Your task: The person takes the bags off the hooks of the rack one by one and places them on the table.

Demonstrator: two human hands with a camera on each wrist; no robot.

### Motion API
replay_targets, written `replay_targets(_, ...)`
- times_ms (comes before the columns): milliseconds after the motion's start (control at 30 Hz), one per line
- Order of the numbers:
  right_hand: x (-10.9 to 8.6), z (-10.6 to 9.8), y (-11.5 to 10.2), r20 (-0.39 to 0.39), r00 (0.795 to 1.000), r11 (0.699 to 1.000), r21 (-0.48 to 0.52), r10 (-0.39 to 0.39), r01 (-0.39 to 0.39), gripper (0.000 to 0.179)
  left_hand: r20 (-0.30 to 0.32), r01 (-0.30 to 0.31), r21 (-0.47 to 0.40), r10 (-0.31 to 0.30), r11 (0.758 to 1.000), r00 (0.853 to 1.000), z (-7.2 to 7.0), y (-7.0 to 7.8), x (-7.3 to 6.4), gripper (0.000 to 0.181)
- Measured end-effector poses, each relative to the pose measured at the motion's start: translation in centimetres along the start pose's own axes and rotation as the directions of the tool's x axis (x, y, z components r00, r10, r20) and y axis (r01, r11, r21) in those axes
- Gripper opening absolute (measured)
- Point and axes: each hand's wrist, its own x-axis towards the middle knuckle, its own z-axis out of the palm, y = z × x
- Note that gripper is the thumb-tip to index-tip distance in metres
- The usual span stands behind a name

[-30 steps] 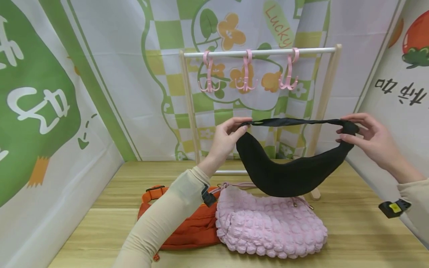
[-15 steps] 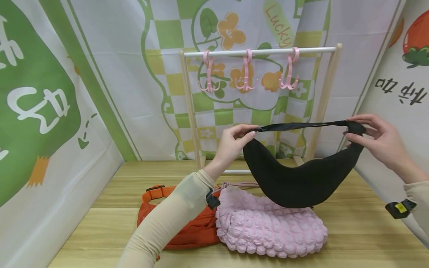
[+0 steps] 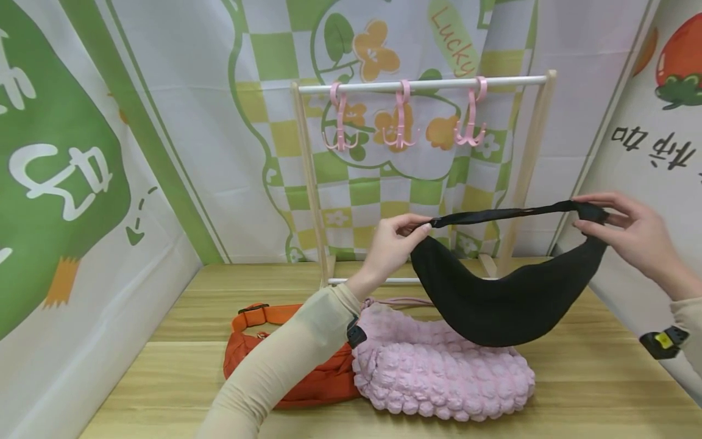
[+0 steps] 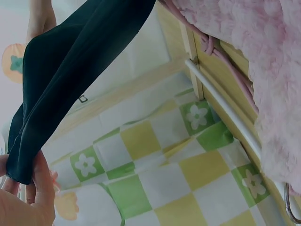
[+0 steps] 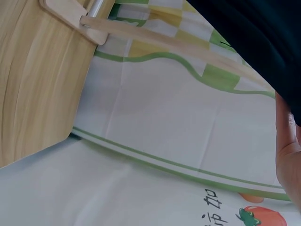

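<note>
A black shoulder bag (image 3: 510,305) hangs in the air between both hands, its strap (image 3: 493,215) stretched along the top and its body sagging below. My left hand (image 3: 392,244) pinches the left end, where strap and body meet. The right end is held between thumb and fingers of my right hand (image 3: 631,228). Below the black bag, a pink puffy bag (image 3: 444,372) lies on the wooden table (image 3: 181,360). An orange-red bag (image 3: 318,378) lies to its left, partly hidden by my left forearm. In the left wrist view the black bag (image 4: 70,70) runs up from the fingertips.
Behind the bags stands a rack with wooden posts (image 3: 532,164) and a metal top bar (image 3: 439,84). Three pink hooks (image 3: 401,119) hang from that bar. Printed cloth walls (image 3: 181,122) close in the table at the back and sides.
Both hands have carried the black bag to the right and slightly down, still holding its two ends. The pink and orange-red bags have stayed in place.
</note>
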Motion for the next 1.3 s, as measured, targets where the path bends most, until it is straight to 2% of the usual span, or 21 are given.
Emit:
replay_targets(200, -0.3, -0.3, 0.6, -0.002, 1.0, 0.998, -0.055, 0.029, -0.029, 0.04, 0.001, -0.017, 0.022, 0.017, 1.0, 1.0, 0.8, -0.9, 0.1, 0.022)
replay_targets(367, -0.6, -0.6, 1.0, -0.001, 0.999, 0.996, -0.074, 0.045, -0.045, 0.04, 0.008, -0.024, 0.02, 0.024, 0.999, 1.0, 1.2, -0.9, 0.0, 0.022)
replay_targets(633, -0.7, -1.1, 1.5, 0.027, 0.999, 0.998, -0.048, 0.034, -0.033, 0.038, 0.02, 0.02, 0.036, -0.021, 0.999, 1.0, 1.7, -0.9, -0.2, 0.021)
replay_targets(867, -0.8, -1.7, 2.3, 0.074, 0.996, 0.998, -0.013, 0.056, -0.055, 0.036, 0.044, 0.049, 0.001, -0.049, 0.999, 0.998, 2.4, -0.8, -0.3, 0.021)
replay_targets(1067, -1.0, -2.2, 3.2, 0.117, 0.989, 0.994, -0.065, 0.092, -0.085, 0.035, 0.06, 0.072, -0.028, -0.071, 0.997, 0.996, 3.0, -0.7, -0.4, 0.02)
replay_targets(1300, -1.2, -3.2, 4.1, 0.191, 0.967, 0.982, -0.123, 0.167, -0.145, 0.037, 0.071, 0.109, -0.047, -0.106, 0.993, 0.992, 3.4, -0.2, -0.6, 0.018)
